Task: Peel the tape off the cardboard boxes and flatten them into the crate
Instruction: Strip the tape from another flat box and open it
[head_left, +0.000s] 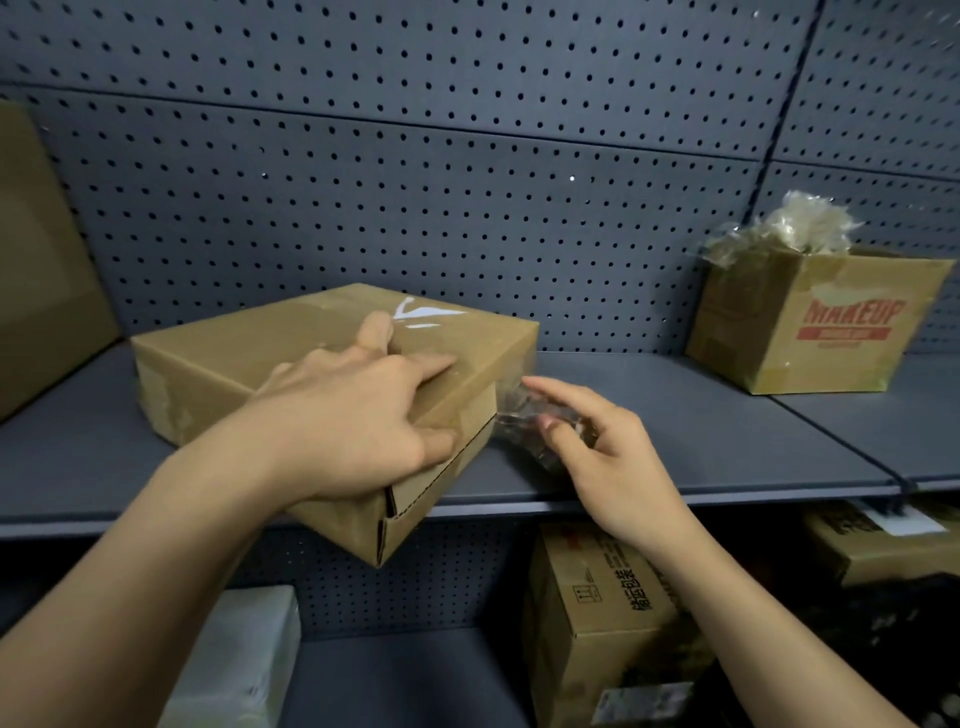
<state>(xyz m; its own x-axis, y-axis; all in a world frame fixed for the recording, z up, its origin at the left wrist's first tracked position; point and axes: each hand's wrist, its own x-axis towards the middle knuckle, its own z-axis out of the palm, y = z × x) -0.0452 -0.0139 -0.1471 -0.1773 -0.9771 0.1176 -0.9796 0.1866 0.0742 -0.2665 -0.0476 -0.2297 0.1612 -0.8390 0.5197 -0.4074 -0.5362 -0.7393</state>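
The left hand (358, 415), fingers spread, presses the cardboard box (249, 358) onto the shelf (727, 441); beside it, the right hand (608, 457) pinches crumpled clear tape (514, 408).

Stockroom: pegboard shelving (727, 467), cardboard boxes (810, 322)

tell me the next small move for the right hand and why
Probably pull the clear tape rightward, away from the flat box, with the right hand: the crumpled strip seems still stuck at the box's right side, and the left hand braces the box.
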